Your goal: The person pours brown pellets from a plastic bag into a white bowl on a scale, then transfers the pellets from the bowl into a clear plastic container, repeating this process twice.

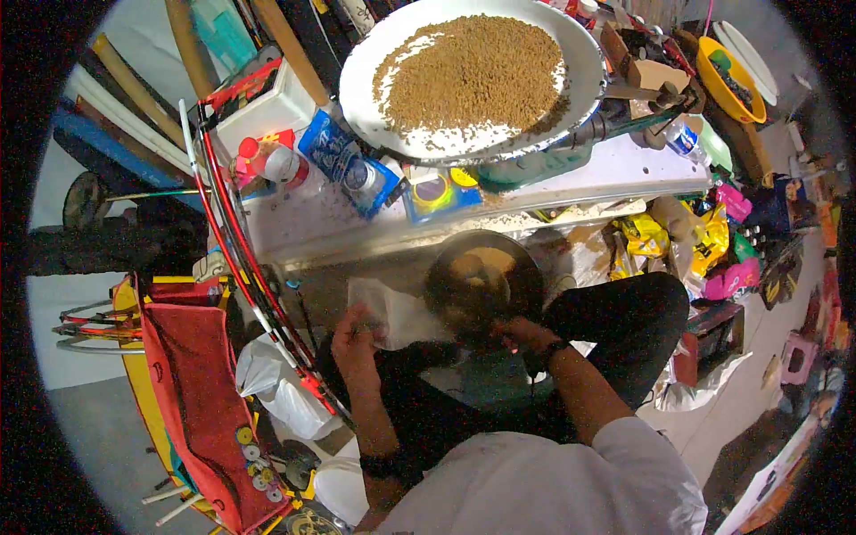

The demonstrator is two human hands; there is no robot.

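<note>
My left hand (357,343) is closed on the lower edge of a pale, translucent plastic bag (383,312) above my lap. To its right, my right hand (526,336) grips the near edge of a dark round pan (486,281); a lighter round patch shows inside, too blurred to make out. Beyond both hands, a large white basin (366,80) with brown granules (481,76) rests on the white table (580,178). A blue packet (348,165) and a clear jar (287,167) stand left of the basin.
Red and white hoops (234,236) rise at my left beside a red fabric holder (189,366). A white bag (290,392) lies near them. Yellow and pink packets (709,241) are at the right, below a yellow bowl (731,80). Bent legs surround the pan.
</note>
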